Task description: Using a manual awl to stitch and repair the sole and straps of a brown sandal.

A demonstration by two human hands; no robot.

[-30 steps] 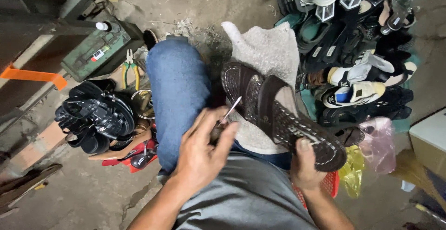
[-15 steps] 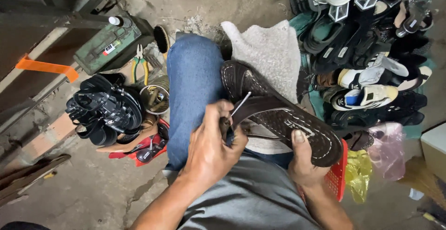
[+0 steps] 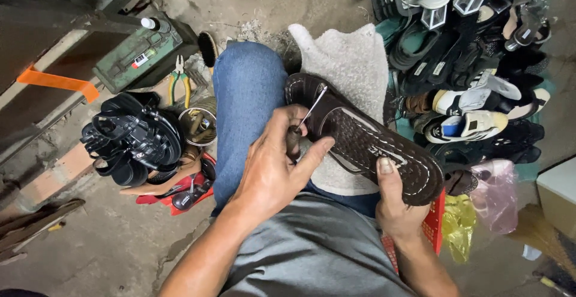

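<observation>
Now, line by line:

Left hand: the left hand [image 3: 270, 171] is closed around the dark handle of a thin metal awl [image 3: 311, 110], whose shaft slants up to the far right, with its tip at the edge of the sandal.

Right hand: the right hand [image 3: 393, 204] grips the near end of a dark brown woven leather sandal [image 3: 366, 138], thumb pressed on its top face.

Sandal: it lies tilted across the lap, over a pale grey fleecy cloth [image 3: 348, 69] spread on the right knee, just right of the blue-jeans left knee [image 3: 246, 99].

Left of the knee: a round metal tin of small parts [image 3: 199, 126] stands on the floor, with a heap of black strappy sandals [image 3: 132, 138] beside it and red-soled footwear [image 3: 180, 192] nearer.

Far left: a green metal box [image 3: 144, 57] sits on the floor, yellow-handled pliers [image 3: 178, 81] just beside it, and a dark brush [image 3: 207, 48] near its right end.

Right side: a pile of mixed shoes and sneakers [image 3: 474, 87] fills the far right, with a pink plastic bag [image 3: 495, 192] and a yellow plastic bag [image 3: 459, 225] nearer.
</observation>
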